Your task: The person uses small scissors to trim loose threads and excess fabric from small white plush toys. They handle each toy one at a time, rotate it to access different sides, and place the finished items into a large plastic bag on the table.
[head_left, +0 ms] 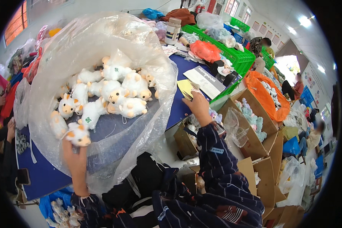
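A large clear plastic bag (140, 45) lies wide open on the blue table (174, 110), with several white plush animals (112, 91) inside. My left hand (76, 161) is at the bag's near left edge, its thumb and fingers closed on a white plush toy (78, 135) with orange ears and muzzle. Over at the right side of the table, my right hand (198, 107) pinches the edge of a yellow paper pad (185, 88). The pad lies beside a white and dark notebook (206, 81). The fingertips of my right hand are partly hidden.
Green crates (231, 57) heaped with bags stand beyond the notebook. A jar (173, 31) is at the back. Cardboard boxes (250, 129) and an orange sack (268, 95) crowd the right. A phone (23, 176) lies at the table's left edge; a co-worker's hand (11, 129) is nearby.
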